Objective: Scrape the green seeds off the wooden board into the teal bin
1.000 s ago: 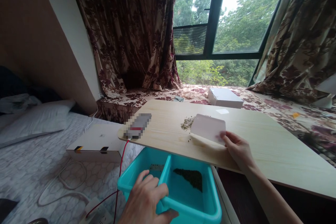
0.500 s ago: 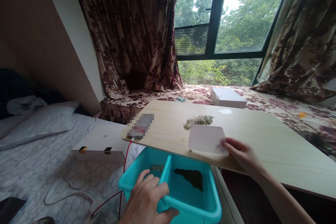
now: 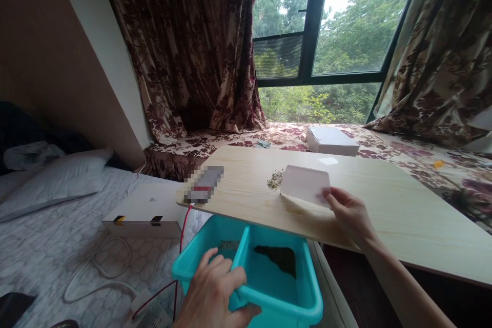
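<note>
Seeds (image 3: 274, 180) lie just left of the card (image 3: 305, 184) the right hand (image 3: 349, 212) pinches between its fingers; the left hand (image 3: 217, 284) touches the tub (image 3: 284, 307), grip unclear.

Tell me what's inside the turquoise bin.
In the turquoise bin, the right compartment holds a dark granular heap; the left compartment shows small specks. The left hand covers part of that side, hiding anything beneath.

Under the left hand (image 3: 217, 287), the divided bin (image 3: 284, 312) is of glossy plastic; in the right hand (image 3: 348, 210), a smooth sheet (image 3: 303, 183); below it, a wood-grained counter (image 3: 395, 210).
</note>
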`<action>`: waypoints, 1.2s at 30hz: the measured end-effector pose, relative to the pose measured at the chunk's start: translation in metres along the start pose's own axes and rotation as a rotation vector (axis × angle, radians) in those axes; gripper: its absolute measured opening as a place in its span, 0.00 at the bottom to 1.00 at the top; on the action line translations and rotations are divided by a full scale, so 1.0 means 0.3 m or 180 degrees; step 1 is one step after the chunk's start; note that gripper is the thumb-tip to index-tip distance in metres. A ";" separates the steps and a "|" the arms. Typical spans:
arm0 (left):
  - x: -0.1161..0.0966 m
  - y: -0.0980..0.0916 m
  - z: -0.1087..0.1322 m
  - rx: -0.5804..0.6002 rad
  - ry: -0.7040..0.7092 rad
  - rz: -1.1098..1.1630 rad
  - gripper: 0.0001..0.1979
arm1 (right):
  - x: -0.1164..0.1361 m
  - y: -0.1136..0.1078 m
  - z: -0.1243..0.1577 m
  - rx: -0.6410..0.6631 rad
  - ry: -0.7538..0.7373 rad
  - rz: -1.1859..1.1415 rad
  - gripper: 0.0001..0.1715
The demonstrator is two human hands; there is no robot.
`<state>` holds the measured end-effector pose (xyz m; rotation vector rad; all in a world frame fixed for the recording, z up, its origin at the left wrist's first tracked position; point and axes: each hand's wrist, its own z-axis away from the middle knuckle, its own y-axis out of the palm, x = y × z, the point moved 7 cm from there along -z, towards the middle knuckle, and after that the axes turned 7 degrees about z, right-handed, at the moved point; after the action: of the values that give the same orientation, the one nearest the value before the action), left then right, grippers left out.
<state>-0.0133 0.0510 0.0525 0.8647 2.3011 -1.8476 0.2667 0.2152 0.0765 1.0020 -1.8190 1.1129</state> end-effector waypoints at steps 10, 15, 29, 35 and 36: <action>0.002 -0.009 -0.001 0.0165 0.0034 -0.0064 0.14 | 0.020 0.030 0.009 0.0283 -0.0053 -0.0113 0.14; 0.000 -0.013 -0.004 0.0234 -0.0061 -0.0023 0.14 | 0.046 0.028 0.064 0.0645 0.0036 -0.0124 0.15; -0.013 -0.004 -0.007 0.0460 -0.0184 0.0109 0.14 | 0.063 -0.003 0.109 0.0738 0.0218 -0.0169 0.20; -0.041 0.018 -0.011 0.0496 0.0015 0.0089 0.14 | 0.016 -0.113 0.067 -0.0051 0.0255 -0.0019 0.16; -0.049 0.025 -0.013 0.0499 0.0133 0.0078 0.14 | 0.006 -0.132 0.054 -0.0224 0.0244 0.0015 0.15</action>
<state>0.0037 0.0499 0.0527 0.9545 2.1816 -2.0407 0.2980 0.1877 0.0856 0.9028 -1.7872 1.0683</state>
